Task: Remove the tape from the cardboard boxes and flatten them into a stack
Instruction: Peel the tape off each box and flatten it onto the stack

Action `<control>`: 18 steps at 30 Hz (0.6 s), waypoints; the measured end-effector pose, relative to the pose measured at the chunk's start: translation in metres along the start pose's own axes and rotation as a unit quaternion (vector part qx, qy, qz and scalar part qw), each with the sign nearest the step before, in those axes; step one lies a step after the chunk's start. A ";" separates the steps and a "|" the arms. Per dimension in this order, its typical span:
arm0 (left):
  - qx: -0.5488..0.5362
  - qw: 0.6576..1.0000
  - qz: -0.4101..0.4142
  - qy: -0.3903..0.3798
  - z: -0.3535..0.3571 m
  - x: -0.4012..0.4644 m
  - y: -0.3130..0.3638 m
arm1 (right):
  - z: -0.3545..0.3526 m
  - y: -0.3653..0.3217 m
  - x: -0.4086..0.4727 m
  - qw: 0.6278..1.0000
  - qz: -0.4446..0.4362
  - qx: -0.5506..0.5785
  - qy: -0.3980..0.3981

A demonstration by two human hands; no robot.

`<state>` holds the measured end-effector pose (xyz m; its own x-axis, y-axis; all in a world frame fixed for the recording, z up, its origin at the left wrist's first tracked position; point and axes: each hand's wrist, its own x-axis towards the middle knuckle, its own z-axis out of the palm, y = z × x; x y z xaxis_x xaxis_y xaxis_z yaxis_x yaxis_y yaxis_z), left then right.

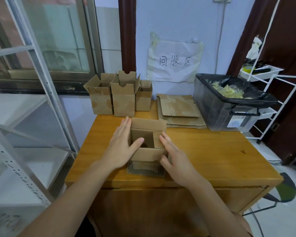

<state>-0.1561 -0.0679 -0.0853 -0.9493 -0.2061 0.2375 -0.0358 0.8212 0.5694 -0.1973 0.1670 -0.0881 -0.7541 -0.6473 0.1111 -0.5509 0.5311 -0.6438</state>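
The desk [203,151] carries a bin [225,108] at the back right, a flat stack [179,110] beside it, and three open boxes [121,98] at the back left. Near the front edge an open box [147,144] stands between both hands. The left hand [121,147] lies flat against its left wall, fingers [125,127] straight, thumb over the rim. The right hand [176,159] touches its right side, fingers relaxed, gripping nothing.

Worktop [203,154]: wood, showing a smooth semi-gloss finish. Boxes [123,100]: matt brown cardboard, looking scuffed. Bin [220,115]: translucent dark plastic. Wall sign [174,60]: creased paper.
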 end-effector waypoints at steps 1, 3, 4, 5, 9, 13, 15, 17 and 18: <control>-0.027 1.000 0.010 0.004 0.003 -0.003 -0.003 | 0.000 0.001 0.001 1.000 -0.002 0.002 -0.001; -0.097 0.995 0.010 -0.003 0.007 -0.010 -0.006 | -0.001 0.001 0.002 1.000 -0.004 0.008 -0.002; -0.128 0.992 0.009 -0.007 0.008 -0.012 -0.007 | -0.001 0.001 0.003 1.000 -0.003 0.010 -0.004; -0.142 0.990 0.011 -0.007 0.009 -0.012 -0.008 | -0.001 0.001 0.003 1.000 -0.002 0.012 -0.005; -0.163 0.987 -0.002 0.002 0.013 -0.012 -0.009 | -0.001 -0.001 0.004 1.000 -0.004 0.015 0.000; -0.159 0.987 -0.028 -0.011 0.012 -0.013 -0.007 | -0.007 -0.006 0.006 1.000 0.017 -0.020 0.001; -0.140 0.989 -0.032 -0.018 0.010 -0.014 -0.005 | -0.012 -0.015 0.009 0.993 0.010 -0.111 0.029; -0.137 0.990 -0.030 -0.027 0.008 -0.016 -0.006 | -0.013 -0.027 0.013 0.980 -0.044 -0.188 0.039; -0.138 0.989 -0.029 -0.033 0.007 -0.017 -0.006 | -0.013 -0.033 0.017 0.973 -0.079 -0.214 0.028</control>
<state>-0.1422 -0.0657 -0.0985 -0.9667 -0.2062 0.1519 -0.0126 0.6309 0.7758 -0.1964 0.1455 -0.0552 -0.6589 -0.7155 0.2322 -0.7516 0.6133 -0.2430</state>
